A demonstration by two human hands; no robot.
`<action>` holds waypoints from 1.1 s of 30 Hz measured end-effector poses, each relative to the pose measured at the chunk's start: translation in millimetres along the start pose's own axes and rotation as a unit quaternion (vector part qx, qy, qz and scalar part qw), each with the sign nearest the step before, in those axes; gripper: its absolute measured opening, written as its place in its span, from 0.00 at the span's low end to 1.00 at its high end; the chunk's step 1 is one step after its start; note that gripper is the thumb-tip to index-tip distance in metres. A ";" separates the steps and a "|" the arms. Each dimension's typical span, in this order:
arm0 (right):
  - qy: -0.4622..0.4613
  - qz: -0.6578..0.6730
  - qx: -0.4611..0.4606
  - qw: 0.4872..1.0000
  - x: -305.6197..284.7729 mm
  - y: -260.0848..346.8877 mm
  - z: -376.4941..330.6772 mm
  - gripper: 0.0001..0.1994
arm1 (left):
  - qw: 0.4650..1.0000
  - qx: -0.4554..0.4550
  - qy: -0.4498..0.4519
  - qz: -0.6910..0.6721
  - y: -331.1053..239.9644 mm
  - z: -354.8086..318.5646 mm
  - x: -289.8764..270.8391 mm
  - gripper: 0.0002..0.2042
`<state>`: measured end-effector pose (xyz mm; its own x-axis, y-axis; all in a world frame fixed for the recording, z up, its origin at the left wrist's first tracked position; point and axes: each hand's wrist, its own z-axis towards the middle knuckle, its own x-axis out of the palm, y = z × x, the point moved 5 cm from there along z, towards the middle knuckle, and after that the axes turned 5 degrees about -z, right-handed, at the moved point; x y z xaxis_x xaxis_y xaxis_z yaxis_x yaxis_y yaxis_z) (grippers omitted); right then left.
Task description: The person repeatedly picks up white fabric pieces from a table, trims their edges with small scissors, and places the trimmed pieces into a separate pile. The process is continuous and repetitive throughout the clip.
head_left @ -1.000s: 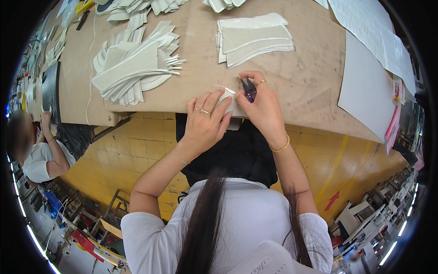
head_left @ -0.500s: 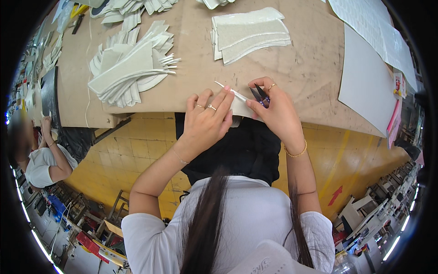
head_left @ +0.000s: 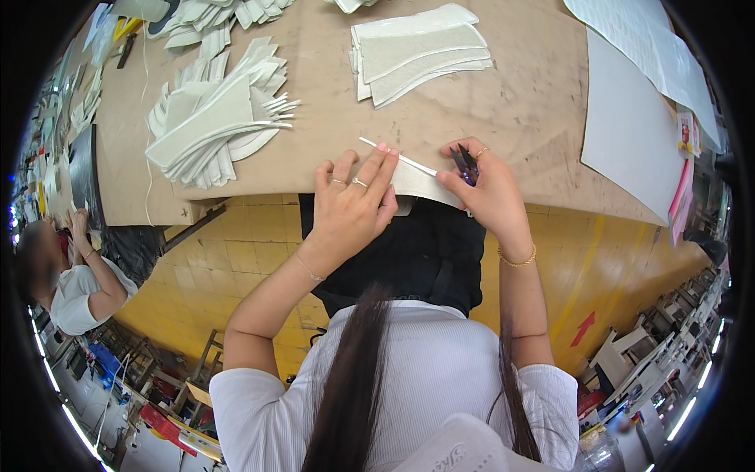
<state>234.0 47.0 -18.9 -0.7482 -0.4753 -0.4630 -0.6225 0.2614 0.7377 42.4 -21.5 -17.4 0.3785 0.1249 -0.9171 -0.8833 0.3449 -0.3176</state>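
Observation:
At the table's near edge, a pale fabric piece [head_left: 417, 183] with a white corded edge spans the gap between my hands. My left hand [head_left: 352, 197] grips it, with the fingers together over the cord; the cord's thin loose end sticks out beyond the fingertips. Small thread snips [head_left: 466, 167] with dark pointed blades sit in my right hand [head_left: 494, 193], blades pointing away from me. The right thumb rests at the other end of the corded edge, and the fingers under the piece are hidden.
A fanned heap of similar pale pieces [head_left: 208, 130] lies left on the brown table [head_left: 330, 102]. A flatter stack [head_left: 421, 51] lies further off, ahead of my hands. At right are a large white sheet [head_left: 629, 138] and pink papers [head_left: 680, 200]. A co-worker [head_left: 82, 287] sits far left.
My right hand has shifted slightly right along the corded edge, so more of the piece shows between my hands. My left hand has barely moved and keeps its grip.

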 end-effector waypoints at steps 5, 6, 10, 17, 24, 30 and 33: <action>-0.010 -0.031 -0.016 0.999 0.9 1.8 0.3 0.16 | 1.000 0.010 0.014 0.021 -0.3 -0.8 1.2 0.26; -0.009 -0.030 -0.017 0.999 1.4 2.0 0.7 0.16 | 0.999 0.013 0.020 0.029 -0.4 -1.2 1.9 0.25; 0.003 -0.028 -0.008 1.000 1.7 1.5 2.6 0.16 | 0.999 0.015 0.033 0.031 -3.3 -1.5 1.3 0.24; -0.026 -0.100 -0.040 0.994 2.6 10.0 2.7 0.16 | 1.000 -0.007 0.003 0.027 -20.6 -2.8 4.3 0.25; -0.003 -0.073 -0.022 0.997 0.0 9.0 2.8 0.16 | 0.997 0.049 0.028 -0.043 -27.5 0.7 11.6 0.25; 0.002 -0.040 -0.034 0.999 -7.7 15.6 1.0 0.16 | 0.999 0.021 0.022 -0.020 -0.8 -6.2 -0.5 0.26; -0.018 -0.050 -0.035 0.998 -14.3 9.0 -3.3 0.16 | 0.999 0.007 0.022 -0.026 -3.0 -5.3 1.4 0.27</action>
<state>239.8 53.4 -4.0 -0.6913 -0.4651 -0.5530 -0.6782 0.1535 0.7187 44.1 -27.3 -18.9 0.4108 0.0651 -0.9094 -0.8587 0.3627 -0.3620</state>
